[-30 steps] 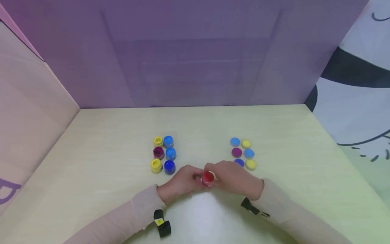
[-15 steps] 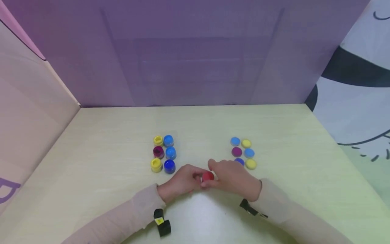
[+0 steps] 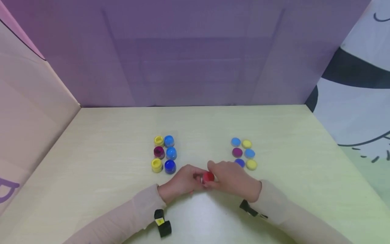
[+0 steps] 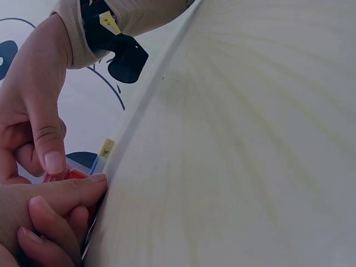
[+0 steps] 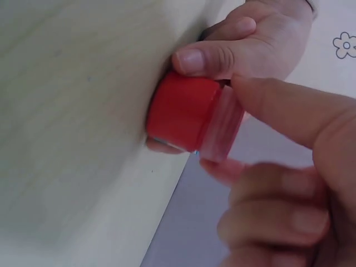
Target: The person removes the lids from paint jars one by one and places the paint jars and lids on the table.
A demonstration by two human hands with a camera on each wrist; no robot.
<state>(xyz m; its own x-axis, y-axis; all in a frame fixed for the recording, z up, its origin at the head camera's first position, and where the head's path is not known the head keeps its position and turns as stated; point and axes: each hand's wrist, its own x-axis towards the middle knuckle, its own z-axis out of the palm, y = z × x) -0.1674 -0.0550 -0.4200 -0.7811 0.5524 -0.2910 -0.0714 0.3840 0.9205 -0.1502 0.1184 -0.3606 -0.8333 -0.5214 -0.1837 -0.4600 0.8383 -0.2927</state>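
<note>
Near the front middle of the table, my left hand (image 3: 185,179) grips a small red paint jar (image 5: 181,111), with the thumb along its side. The jar is tipped over, its lid toward my right hand (image 3: 234,178). My right thumb and forefinger pinch the jar's translucent reddish lid (image 5: 222,125), which sits on the jar's mouth. In the left wrist view my fingers hide most of the red jar (image 4: 77,174).
Several uncovered paint jars stand in two columns left of centre, among them a yellow jar (image 3: 156,165) and a dark blue jar (image 3: 170,166). Several loose lids lie at right, including a purple lid (image 3: 237,152). A purple panel (image 3: 195,67) stands at the back.
My right thumb and forefinger have shifted their hold around the red jar's lid. My left hand stays in place with the jar, and the other jars and lids are unmoved.
</note>
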